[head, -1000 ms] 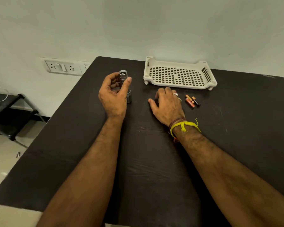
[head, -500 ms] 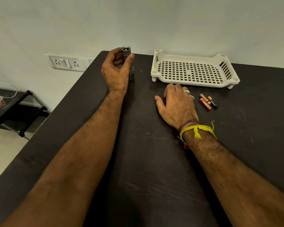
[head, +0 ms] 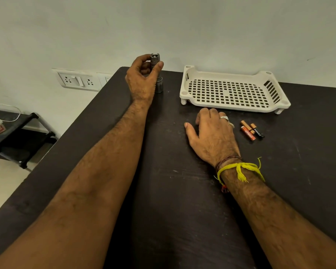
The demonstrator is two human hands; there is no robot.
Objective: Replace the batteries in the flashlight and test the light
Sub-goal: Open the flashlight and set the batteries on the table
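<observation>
Pale wall [head: 202, 26] rises behind a dark table [head: 173, 191], whose scuffed top fills most of the view. Toward the far left corner of that table the left hand [head: 142, 78] has its grip closed around a silver flashlight [head: 157, 74], thumb on the right side of the barrel and fingers curled round the left. That flashlight stands upright with its wider end down on or just above the table; whether it touches cannot be told. Its narrow upper end points up and shows above the fingers.

To the right, the right hand [head: 211, 133] lies palm down on the table, fingers relaxed and a little bent, holding nothing. A ring [head: 224, 118] sits on one finger, and a yellow thread band [head: 241, 169] with a darker one beside it circles the wrist.

Just right of that hand lie three small batteries [head: 251, 131] side by side, touching or nearly so, slanted toward the far left; two are orange and one is black with a copper end.

Beyond the right hand, against the far edge, sits a cream plastic tray [head: 184, 88] with a perforated floor and short feet, holding nothing.

Off the left of the table, a white socket plate [head: 78, 80] is set in the wall, and lower down a black stand [head: 21, 140] carries a white cable
</observation>
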